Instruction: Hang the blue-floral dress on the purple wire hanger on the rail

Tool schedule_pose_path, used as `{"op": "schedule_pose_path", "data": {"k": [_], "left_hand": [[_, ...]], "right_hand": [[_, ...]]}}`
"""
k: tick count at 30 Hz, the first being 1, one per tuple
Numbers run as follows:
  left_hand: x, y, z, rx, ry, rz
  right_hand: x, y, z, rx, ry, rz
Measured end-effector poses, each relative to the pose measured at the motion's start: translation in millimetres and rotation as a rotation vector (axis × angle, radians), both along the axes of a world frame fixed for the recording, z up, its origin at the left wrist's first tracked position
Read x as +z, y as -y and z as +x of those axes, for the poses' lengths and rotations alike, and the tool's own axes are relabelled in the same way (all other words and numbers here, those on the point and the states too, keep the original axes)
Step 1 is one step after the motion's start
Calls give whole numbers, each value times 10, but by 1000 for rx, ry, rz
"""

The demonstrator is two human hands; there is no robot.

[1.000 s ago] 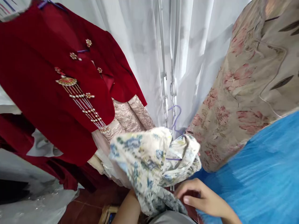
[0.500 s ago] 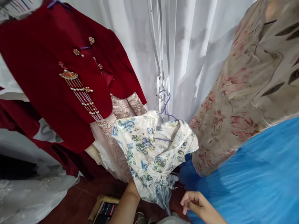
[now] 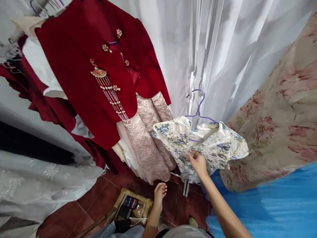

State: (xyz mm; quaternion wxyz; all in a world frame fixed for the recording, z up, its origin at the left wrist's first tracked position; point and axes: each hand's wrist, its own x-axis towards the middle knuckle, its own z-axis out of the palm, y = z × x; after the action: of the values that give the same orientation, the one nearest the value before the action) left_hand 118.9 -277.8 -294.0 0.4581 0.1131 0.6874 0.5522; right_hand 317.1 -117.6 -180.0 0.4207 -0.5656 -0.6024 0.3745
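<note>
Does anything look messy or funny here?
I see no spills or tears. The floral blouse looks a bit crooked on its purple hanger: its neckline gapes unevenly, showing the hanger's bar, and the right hand pinches its front.

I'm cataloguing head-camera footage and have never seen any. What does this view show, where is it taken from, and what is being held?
There is no machine here: these are one person's bare hands, seen by a camera worn on the head, looking forward and down.

The right hand pinches a floral top at the base of its neckline. The top hangs on a purple hanger. The left hand is lower down, loosely curled, and seems to hold nothing.

A red jacket hangs left of the top, and a fluffy blue garment is at lower right. Below, a wooden frame holds small dark items above a tiled floor.
</note>
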Motion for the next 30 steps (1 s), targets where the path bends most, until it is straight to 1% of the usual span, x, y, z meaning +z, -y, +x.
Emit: {"op": "schedule_pose_path", "data": {"k": [2, 4, 5, 7, 10, 12, 14, 16, 18, 21, 23, 26, 28, 30], "left_hand": [[15, -120, 96, -119, 1, 62], [108, -307, 163, -233, -2, 142], [188, -414, 187, -294, -31, 201], [408, -637, 227, -411, -167, 358], [805, -949, 303, -541, -454, 589], [1027, -1098, 372, -581, -577, 660], [1169, -1170, 440, -604, -641, 701], [1237, -1164, 489, -626, -649, 752], [1273, -1103, 507, -664, -615, 825], [1339, -987, 490, -683, -576, 923], [1397, -924, 474, -679, -581, 954], [1458, -851, 473, -629, -620, 911], [1464, -803, 484, -581, -650, 863], [1447, -746, 498, -561, -673, 846]], "right_hand": [[86, -99, -122, -84, -36, 39], [157, -142, -199, -113, -195, 31], [184, -145, -227, -114, -294, 15], [222, -107, -278, -103, -457, -29], [238, 74, -365, -73, -557, -106], [234, 263, -429, -47, -620, -167], [244, 458, -477, -38, -677, -210], [293, 618, -495, -46, -725, -226], [389, 726, -488, -58, -745, -222], [576, 820, -479, -58, -683, -196], [677, 874, -493, -35, -613, -171], [758, 956, -514, 4, -562, -130], [802, 984, -492, -7, -580, -120], [891, 957, -431, -36, -625, -115]]}}
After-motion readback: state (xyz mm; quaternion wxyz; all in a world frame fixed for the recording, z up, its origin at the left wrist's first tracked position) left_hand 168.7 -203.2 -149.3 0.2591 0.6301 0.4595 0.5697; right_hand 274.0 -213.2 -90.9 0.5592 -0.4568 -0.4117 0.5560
